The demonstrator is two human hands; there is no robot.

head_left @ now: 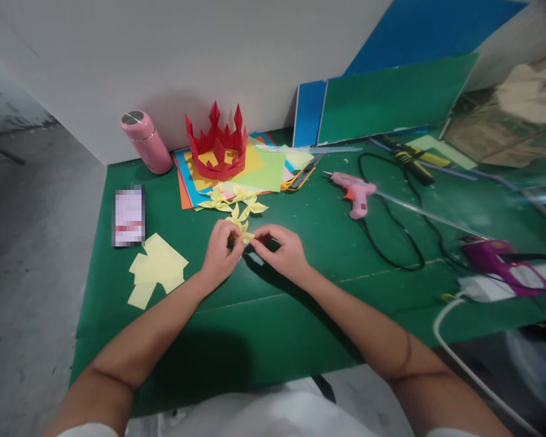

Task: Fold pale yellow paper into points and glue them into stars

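Between my two hands is a yellow folded paper flower (244,231), pinched at its petals over the green table. My left hand (222,252) is closed on its left side, thumb and fingertips together. From the right, my right hand (282,252) pinches a petal tip between thumb and forefinger. Several finished-looking yellow paper flowers (253,207) lie just beyond my fingers, partly on a stack of coloured paper (275,173). A red folded paper crown (218,149) stands upright on that stack. Loose pale yellow paper pieces (159,264) lie left of my left hand.
A pink bottle (148,142) and a blurred-out phone (128,215) are at the left. To the right lie a pink glue gun (355,191) with its black cord, a purple power box (489,255) and tools (414,164). Green and blue boards (391,100) lean on the wall.
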